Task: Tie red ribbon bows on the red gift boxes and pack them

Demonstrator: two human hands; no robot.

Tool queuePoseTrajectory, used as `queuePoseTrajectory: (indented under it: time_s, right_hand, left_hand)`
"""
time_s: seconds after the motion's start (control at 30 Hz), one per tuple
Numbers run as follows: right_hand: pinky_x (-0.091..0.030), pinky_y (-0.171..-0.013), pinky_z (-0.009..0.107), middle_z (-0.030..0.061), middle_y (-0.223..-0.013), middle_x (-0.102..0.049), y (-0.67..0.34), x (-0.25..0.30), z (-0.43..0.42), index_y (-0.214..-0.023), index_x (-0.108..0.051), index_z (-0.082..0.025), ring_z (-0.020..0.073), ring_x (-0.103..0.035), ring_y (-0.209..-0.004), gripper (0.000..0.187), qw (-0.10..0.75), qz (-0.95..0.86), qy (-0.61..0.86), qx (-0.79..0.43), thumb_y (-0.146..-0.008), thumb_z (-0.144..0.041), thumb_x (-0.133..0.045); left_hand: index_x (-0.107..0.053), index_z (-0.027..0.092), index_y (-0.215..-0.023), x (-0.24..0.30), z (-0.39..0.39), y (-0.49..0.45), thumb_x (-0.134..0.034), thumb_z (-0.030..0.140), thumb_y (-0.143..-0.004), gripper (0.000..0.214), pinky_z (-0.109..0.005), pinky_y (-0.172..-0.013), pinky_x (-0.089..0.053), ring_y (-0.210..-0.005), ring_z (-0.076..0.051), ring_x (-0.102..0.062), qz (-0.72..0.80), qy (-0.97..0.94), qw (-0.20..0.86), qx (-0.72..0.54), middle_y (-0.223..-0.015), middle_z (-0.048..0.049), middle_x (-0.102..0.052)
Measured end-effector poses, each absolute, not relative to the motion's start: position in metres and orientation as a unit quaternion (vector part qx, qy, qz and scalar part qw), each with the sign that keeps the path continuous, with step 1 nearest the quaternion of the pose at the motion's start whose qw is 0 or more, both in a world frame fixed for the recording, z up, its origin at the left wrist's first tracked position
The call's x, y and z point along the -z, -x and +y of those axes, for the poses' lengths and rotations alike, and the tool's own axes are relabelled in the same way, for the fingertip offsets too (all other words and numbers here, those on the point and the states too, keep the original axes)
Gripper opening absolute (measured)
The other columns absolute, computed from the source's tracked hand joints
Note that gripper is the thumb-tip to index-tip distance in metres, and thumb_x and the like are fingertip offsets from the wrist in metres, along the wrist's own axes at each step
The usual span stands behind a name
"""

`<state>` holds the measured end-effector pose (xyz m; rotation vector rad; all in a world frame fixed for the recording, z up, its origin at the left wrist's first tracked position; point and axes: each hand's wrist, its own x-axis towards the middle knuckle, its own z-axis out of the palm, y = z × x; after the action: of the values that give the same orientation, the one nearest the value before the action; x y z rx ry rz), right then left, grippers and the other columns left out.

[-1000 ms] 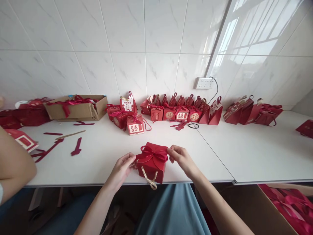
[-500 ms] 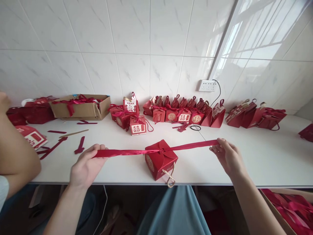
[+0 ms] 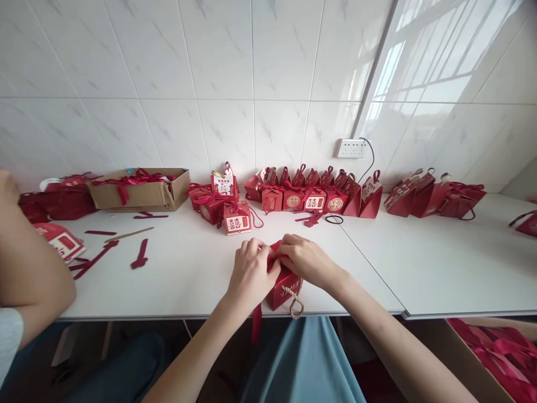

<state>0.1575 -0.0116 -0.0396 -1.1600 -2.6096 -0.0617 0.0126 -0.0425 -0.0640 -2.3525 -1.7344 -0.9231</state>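
A small red gift box [image 3: 282,292] stands at the table's front edge, a twisted beige cord loop [image 3: 296,305] hanging from its near side. Both my hands meet over its top. My left hand [image 3: 254,268] is closed at the upper left of the box, fingers curled and thumb pressed in. From beside it a red ribbon [image 3: 257,324] hangs down past the table edge. My right hand [image 3: 306,257] is closed over the top too, its fingertips pinching at the middle. The ribbon's crossing on the lid is hidden beneath my fingers.
Several finished red boxes [image 3: 293,198] line the wall. At the left are a cardboard box of ribbons [image 3: 138,196], loose dark red strips [image 3: 140,254] and another person's arm [image 3: 33,257]. A black ring [image 3: 334,219] lies mid-table. Below right stands a carton of red ribbon [image 3: 499,358].
My hands, which were spread wide holding the ribbon's two ends taut, have come together over the box's top. The ribbon now droops at the left.
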Motion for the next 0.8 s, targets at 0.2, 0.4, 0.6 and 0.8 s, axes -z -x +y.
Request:
queuePoseTrajectory:
  time_s: [0.2, 0.4, 0.6, 0.8]
  right_hand:
    - [-0.046, -0.066, 0.026, 0.0056, -0.08, -0.057, -0.164, 0.049, -0.004, -0.076, -0.06, -0.015, 0.0158, -0.056, -0.074, 0.006, 0.192, -0.901, 0.39, -0.013, -0.081, -0.012, -0.057]
    - [-0.046, -0.066, 0.025, 0.0034, -0.08, -0.054, -0.171, 0.06, -0.003, -0.077, -0.056, -0.015, 0.0126, -0.054, -0.069, 0.009, 0.282, -0.887, 0.351, -0.099, -0.079, -0.006, -0.056]
    - [-0.045, -0.067, 0.024, 0.0033, -0.081, -0.056, -0.169, 0.056, -0.004, -0.076, -0.059, -0.015, 0.0122, -0.055, -0.069, 0.009, 0.267, -0.87, 0.389, -0.142, -0.078, -0.007, -0.056]
    - [-0.039, -0.059, 0.023, 0.0009, -0.076, -0.05, -0.165, 0.054, -0.007, -0.072, -0.056, -0.016, 0.0102, -0.046, -0.059, 0.009, 0.261, -0.868, 0.411, -0.098, -0.076, -0.008, -0.056]
  left_hand:
    - [-0.063, 0.019, -0.082, 0.062, -0.036, -0.006, -0.055, 0.023, -0.081, 0.009, -0.039, -0.08, -0.043, -0.092, -0.023, -0.053, -0.57, 0.78, -0.002, 0.258, -0.093, -0.005, -0.058]
    - [-0.063, 0.018, -0.075, 0.048, -0.032, -0.013, -0.056, 0.017, -0.079, 0.009, -0.037, -0.079, -0.042, -0.092, -0.023, -0.055, -0.566, 0.798, -0.014, 0.207, -0.09, -0.0045, -0.061]
    - [-0.06, 0.018, -0.067, 0.057, -0.027, -0.013, -0.057, 0.013, -0.076, 0.01, -0.032, -0.074, -0.044, -0.083, -0.019, -0.057, -0.569, 0.78, -0.037, 0.257, -0.084, -0.0022, -0.062]
    - [-0.055, 0.019, -0.066, 0.063, -0.027, -0.01, -0.056, 0.012, -0.075, 0.011, -0.031, -0.071, -0.044, -0.081, -0.018, -0.055, -0.544, 0.782, -0.03, 0.303, -0.083, -0.001, -0.059]
